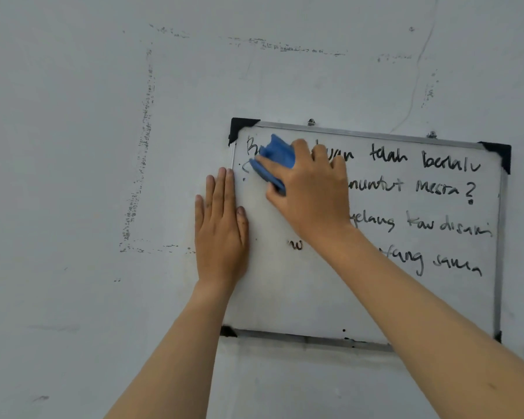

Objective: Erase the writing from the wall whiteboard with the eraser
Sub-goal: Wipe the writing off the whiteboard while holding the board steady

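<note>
A small whiteboard (pixel 285 303) with a metal frame and black corner caps hangs on the wall, right of centre. Black handwriting (pixel 445 189) fills its right half in several lines; the left part is mostly wiped, with a few strokes left. My right hand (pixel 312 192) grips a blue eraser (pixel 274 160) and presses it against the board's upper left, over the first line. My left hand (pixel 221 228) lies flat with straight fingers on the board's left edge and the wall beside it.
The grey wall (pixel 73 176) carries a rectangular outline of dark residue marks left of and above the board. A thin crack runs down the wall at the upper right. Two screw heads (pixel 311 121) sit along the board's top edge.
</note>
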